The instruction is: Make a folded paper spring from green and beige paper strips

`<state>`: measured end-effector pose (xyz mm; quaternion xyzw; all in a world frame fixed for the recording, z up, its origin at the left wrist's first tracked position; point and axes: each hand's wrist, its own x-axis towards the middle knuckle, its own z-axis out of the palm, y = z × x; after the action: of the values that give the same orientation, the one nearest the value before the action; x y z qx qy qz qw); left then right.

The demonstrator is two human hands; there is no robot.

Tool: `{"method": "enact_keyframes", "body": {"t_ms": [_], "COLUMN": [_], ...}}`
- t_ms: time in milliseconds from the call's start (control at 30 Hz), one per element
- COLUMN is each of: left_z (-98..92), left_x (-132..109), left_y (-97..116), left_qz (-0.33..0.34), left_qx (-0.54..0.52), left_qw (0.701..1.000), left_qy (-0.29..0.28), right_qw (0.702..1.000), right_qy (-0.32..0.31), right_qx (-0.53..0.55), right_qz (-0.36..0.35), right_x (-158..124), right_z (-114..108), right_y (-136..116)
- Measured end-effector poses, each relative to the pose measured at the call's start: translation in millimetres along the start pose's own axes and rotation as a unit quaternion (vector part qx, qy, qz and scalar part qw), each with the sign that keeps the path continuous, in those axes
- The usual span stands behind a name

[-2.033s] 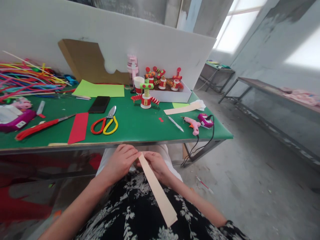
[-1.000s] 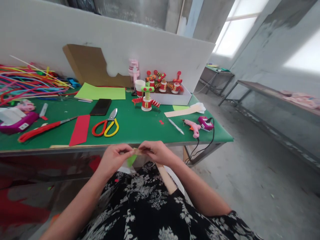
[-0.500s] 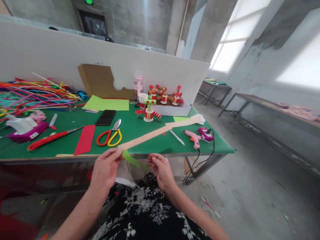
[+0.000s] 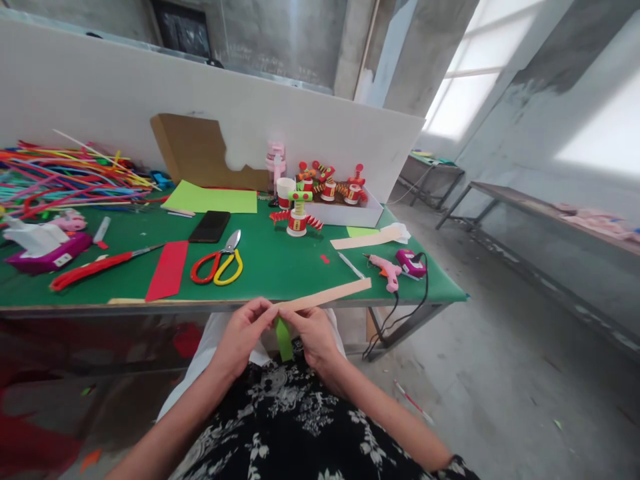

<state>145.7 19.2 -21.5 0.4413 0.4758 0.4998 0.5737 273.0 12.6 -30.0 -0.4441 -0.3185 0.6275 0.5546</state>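
1. The right hand (image 4: 316, 333), away from the strips' joint half a second ago, has met the left hand (image 4: 245, 333) there; both grips are pinched on the long peach paper strip (image 4: 331, 295) and narrow bright-green paper strip (image 4: 284, 341).
2. Peach slants right before the green-topped table (image 4: 280, 270); green hangs over the lap, seemingly crosswise.
3. Fingertips hide the joint; folding or glue cannot be told.

Top (image 4: 300, 427): black, soft-looking cloth with a pale grey-white floral and leaf print
Right sleeve (image 4: 456, 469): short, in the same dark floral print
Legwear (image 4: 193, 375): plain white
Left hand (image 4: 243, 337): bare
Right hand (image 4: 317, 339): bare
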Motion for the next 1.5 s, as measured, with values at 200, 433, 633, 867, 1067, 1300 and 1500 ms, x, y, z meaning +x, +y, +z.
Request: {"method": "enact_keyframes", "body": {"t_ms": [200, 433, 633, 867, 1067, 1300, 1500], "left_z": [-5.4, -28.4, -32.7, -24.5, -10.6, -3.9, -3.0], "left_x": [1, 10, 17, 12, 8, 2, 3], "left_y": [-1, -6, -15, -11, -4, -3, -9], "left_qz": [0.074, 0.244, 0.493, 0.473, 0.189, 0.077, 0.043], "left_qx": [0.087, 0.206, 0.4, 0.343, 0.107, -0.003, -0.049], "left_qw": [0.993, 0.947, 0.773, 0.811, 0.976, 0.997, 0.996], "left_qy": [-0.001, 0.045, 0.011, 0.001, 0.019, 0.021, 0.052], "right_qw": [0.999, 0.999, 0.998, 0.997, 0.999, 1.0, 0.999], "right_qy": [-0.024, 0.011, 0.004, 0.001, 0.002, 0.008, 0.006], "right_qx": [0.005, 0.034, 0.046, 0.077, 0.038, -0.006, -0.039], "right_qz": [0.033, 0.02, 0.033, 0.027, -0.003, -0.001, -0.032], "right_x": [0, 11, 15, 11, 6, 3, -2], "right_z": [-2, -6, 0, 5, 5, 5, 7], "right_y": [0, -6, -9, -4, -3, -2, -8]}}
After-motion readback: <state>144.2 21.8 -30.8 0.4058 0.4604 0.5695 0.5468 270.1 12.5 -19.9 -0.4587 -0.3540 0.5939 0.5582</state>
